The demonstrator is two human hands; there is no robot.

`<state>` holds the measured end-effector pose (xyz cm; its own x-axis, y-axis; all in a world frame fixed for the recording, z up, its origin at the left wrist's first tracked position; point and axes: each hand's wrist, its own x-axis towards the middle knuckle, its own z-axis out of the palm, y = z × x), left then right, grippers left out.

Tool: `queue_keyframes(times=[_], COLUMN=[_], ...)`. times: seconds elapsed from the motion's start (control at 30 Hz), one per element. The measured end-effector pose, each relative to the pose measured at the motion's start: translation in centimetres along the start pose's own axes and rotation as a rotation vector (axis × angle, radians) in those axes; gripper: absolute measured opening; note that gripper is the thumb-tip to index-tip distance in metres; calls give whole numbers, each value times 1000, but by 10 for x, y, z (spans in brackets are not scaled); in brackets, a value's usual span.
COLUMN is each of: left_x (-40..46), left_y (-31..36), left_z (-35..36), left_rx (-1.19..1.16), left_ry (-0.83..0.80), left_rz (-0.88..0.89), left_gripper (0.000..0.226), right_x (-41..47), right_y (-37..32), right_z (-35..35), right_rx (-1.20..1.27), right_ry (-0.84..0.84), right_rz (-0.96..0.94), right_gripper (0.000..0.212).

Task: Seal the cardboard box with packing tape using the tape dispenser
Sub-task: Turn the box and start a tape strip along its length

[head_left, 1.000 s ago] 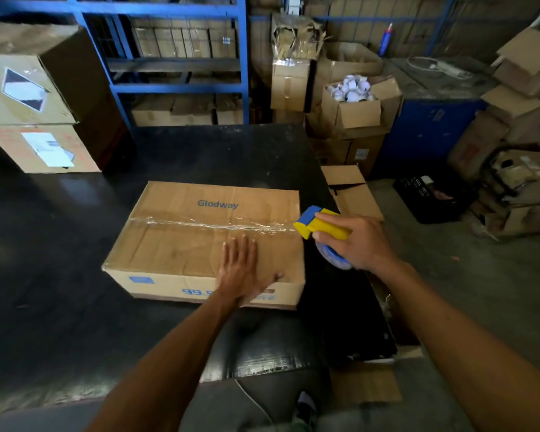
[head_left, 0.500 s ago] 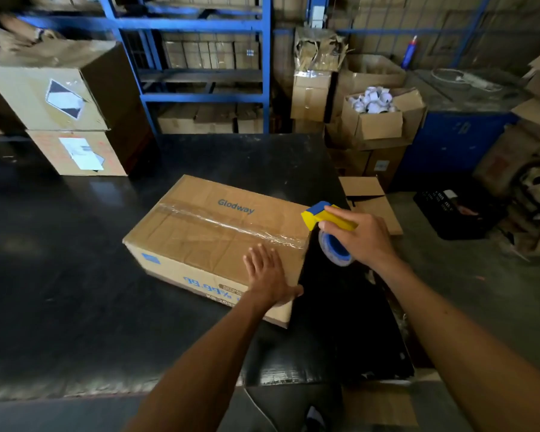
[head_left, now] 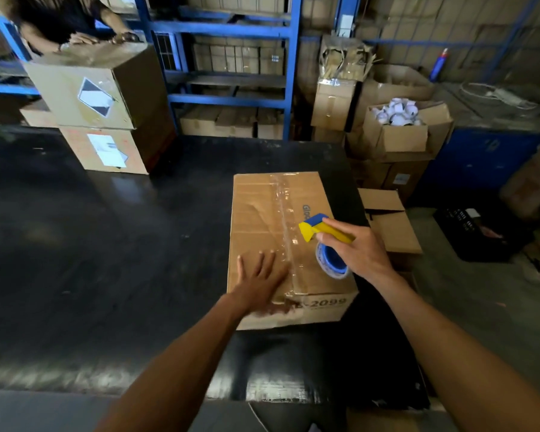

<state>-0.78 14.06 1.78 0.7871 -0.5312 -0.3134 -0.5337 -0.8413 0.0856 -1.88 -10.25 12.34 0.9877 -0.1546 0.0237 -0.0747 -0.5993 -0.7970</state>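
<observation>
1 cardboard box (head_left: 262,219), 1 tape dispenser (head_left: 323,241), 2 hands: left hand (head_left: 262,280), right hand (head_left: 354,252).

Left hand (head_left: 259,280) flat on box (head_left: 262,219); right hand (head_left: 357,249) grips tape dispenser (head_left: 317,229).

matt creased cardboard box (head_left: 262,219) — glossy clear tape (head_left: 282,210) — on shiny black table (head_left: 106,260).

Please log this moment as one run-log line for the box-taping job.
box: centre seam taped | left hand: flat on box top | right hand: holds tape dispenser over box | table: dark
</observation>
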Motion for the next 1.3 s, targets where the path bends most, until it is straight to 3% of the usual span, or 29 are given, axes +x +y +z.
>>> queue_keyframes(times=[0.1, 0.23, 0.47, 0.53, 0.6, 0.63, 0.7, 0.77, 0.93, 1.17, 1.3], left_x=[-1, -2, 1, -8, -18, -22, -24, -24, -44, -48, -51], left_y=[3, -5, -16, -5, 9, 14, 18, 13, 10, 13, 15], left_z=[7, -3, -13, -27, -43, -53, -70, -80, -93, -87, -86], left_rx=[32, 63, -3, -301, -1043, -1376, -1864, -2066, -2151, -2211, -2149], left_ry=[52, 36, 8, -9, 71, 112, 87, 19, 11, 87, 205], left_rz=[-15, -1, 36, 62, -2, -69, -190, -205, -141, -317, -423], left_gripper=[92, 102, 96, 82, 43, 35, 57, 73, 66, 15, 11], right_x=[2, 4, -12, -19, -28, -33, -41, -45, -50, -54, -54], right_y=[2, 1, -5, -3, -3, -4, -8, -8, 4, -12, -16], right_z=[0, 2, -2, -5, -8, -9, -8, -5, 4, 9, 12], right_rx=[-3, 5, -77, -98, -114, -123, -146, -194, -373, -338, -354], right_ry=[-6, -9, -111, -82, -19, 14, 79, 106, 11, 11, -34], right_rz=[-2, 0, -145, -246, -384, -448, -546, -610, -601, -669, -680], right_gripper=[55, 54, 51, 47, 46, 48, 50, 50, 52, 53, 55])
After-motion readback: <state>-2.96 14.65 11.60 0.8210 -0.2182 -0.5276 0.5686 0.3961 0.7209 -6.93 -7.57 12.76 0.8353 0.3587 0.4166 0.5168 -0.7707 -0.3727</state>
